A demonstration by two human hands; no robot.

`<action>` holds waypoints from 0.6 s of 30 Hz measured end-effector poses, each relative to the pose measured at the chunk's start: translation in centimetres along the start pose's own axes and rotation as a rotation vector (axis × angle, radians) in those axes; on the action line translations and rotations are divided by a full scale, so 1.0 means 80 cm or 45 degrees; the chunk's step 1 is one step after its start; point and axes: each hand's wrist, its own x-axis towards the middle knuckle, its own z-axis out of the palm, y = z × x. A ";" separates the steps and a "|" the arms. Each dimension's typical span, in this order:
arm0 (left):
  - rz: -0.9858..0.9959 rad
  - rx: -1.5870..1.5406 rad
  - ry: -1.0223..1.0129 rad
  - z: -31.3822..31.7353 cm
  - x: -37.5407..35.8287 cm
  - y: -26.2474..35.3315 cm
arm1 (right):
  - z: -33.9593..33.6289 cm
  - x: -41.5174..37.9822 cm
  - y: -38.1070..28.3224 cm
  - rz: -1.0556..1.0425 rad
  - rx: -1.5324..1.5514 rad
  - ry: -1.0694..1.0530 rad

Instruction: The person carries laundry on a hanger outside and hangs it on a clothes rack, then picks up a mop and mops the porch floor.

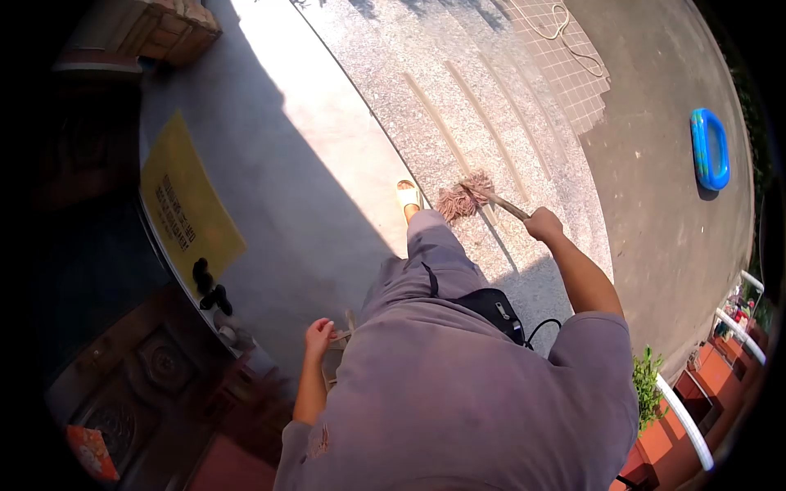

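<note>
My right hand point(544, 223) is wrapped round the wooden handle of a mop point(509, 204), with the arm stretched forward. The mop's pinkish-brown strand head point(465, 196) rests on the speckled stone steps point(434, 98), just beyond my foot in a light slipper point(408, 194). My left hand point(321, 335) hangs by my side with its fingers curled in, and nothing shows in it. Close beside it is a pale piece of something like a stool or chair point(349, 324), mostly hidden by my body.
A yellow mat point(187, 196) lies on the smooth landing at left, with dark shoes point(211, 290) by its edge. Ridged strips point(479, 106) run along the steps. On the ground at right sit a blue inflatable pool point(711, 150), a hose point(565, 24) and a green plant point(647, 389).
</note>
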 end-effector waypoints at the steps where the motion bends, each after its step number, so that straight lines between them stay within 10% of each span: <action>1: -0.013 0.006 -0.003 -0.008 0.008 0.043 | -0.010 0.019 -0.027 0.003 0.014 0.019; 18: -0.055 0.057 0.097 -0.222 0.271 0.493 | -0.352 0.188 -0.540 -0.009 -0.179 0.066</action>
